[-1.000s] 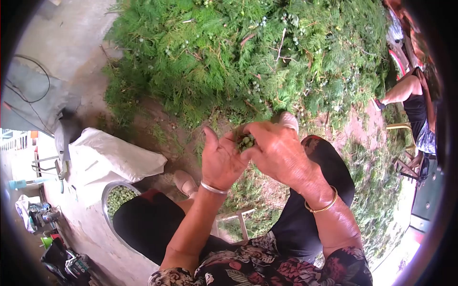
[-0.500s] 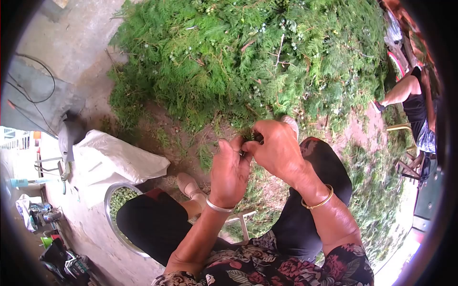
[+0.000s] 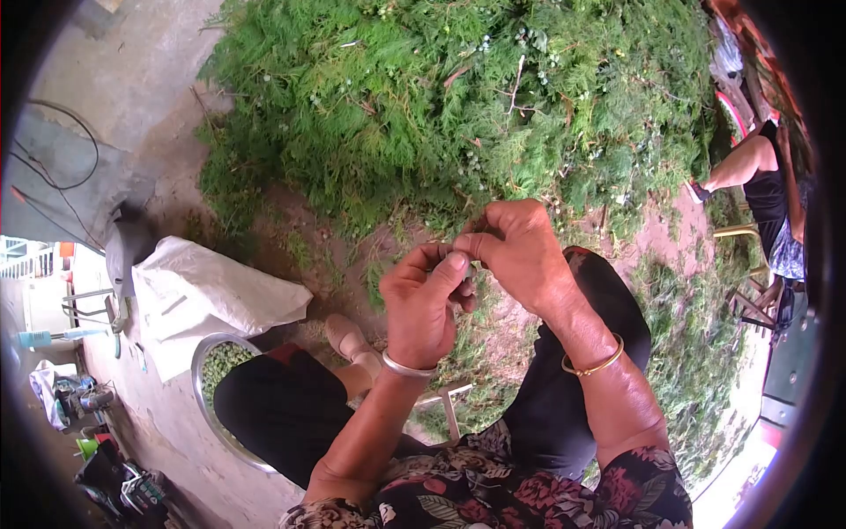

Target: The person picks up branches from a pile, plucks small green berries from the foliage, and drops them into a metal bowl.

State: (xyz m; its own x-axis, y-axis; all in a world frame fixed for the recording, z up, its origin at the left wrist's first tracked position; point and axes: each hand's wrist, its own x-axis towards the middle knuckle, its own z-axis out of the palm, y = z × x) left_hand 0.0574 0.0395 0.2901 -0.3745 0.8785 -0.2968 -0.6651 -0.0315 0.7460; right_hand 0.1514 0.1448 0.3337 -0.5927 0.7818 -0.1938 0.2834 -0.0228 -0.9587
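My left hand and my right hand meet at the fingertips above the ground between my knees. The fingers of each are bent and pressed together. Something small and pale green shows between them, too small to name. Beyond them lies a big heap of green conifer branches with small pale berries or cones on it. At my left knee stands a round metal basin holding many small green pieces.
A white sack lies left of my foot. Cables lie at the upper left. Another person's bare leg shows at the right, beside a wooden stool. Loose greenery covers ground at the right.
My left hand has turned, its thumb now lying across toward the right hand's fingertips. My right hand has shifted slightly right and up.
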